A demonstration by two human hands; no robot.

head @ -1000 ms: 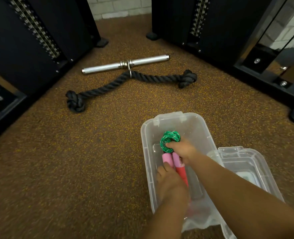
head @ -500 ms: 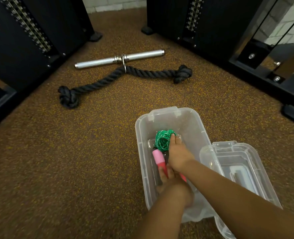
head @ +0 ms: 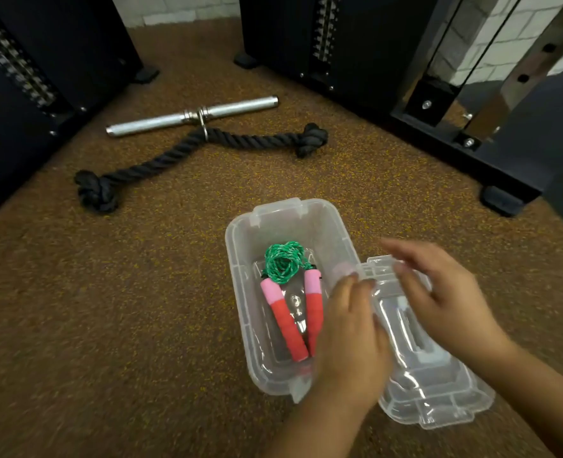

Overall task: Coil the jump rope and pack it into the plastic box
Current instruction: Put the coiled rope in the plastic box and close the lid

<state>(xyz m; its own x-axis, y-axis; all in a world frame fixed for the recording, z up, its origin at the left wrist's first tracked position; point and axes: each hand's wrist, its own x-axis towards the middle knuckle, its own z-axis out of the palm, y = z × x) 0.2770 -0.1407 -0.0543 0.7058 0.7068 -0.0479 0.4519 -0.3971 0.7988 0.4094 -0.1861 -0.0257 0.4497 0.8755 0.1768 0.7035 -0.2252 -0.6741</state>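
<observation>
The jump rope (head: 290,292) lies inside the clear plastic box (head: 240,285) on the floor: a green coil at the far end, two pink-and-red handles side by side pointing toward me. Nothing holds it. The clear lid (head: 422,368) lies against the box's right side. My left hand (head: 349,338) hovers over the box's right rim with fingers spread, fingertips near the lid's far edge. My right hand (head: 438,292) is above the lid, fingers apart and blurred, holding nothing.
A black knotted exercise rope (head: 174,153) and a steel bar handle (head: 191,115) lie on the brown speckled floor beyond the box. Black weight-stack machines stand at left (head: 25,77) and back right (head: 323,44), with a frame foot (head: 501,200) at right.
Both hands let go of the jump rope and left the box; the rope now rests inside with its handles slightly apart. The hands moved right, over the lid.
</observation>
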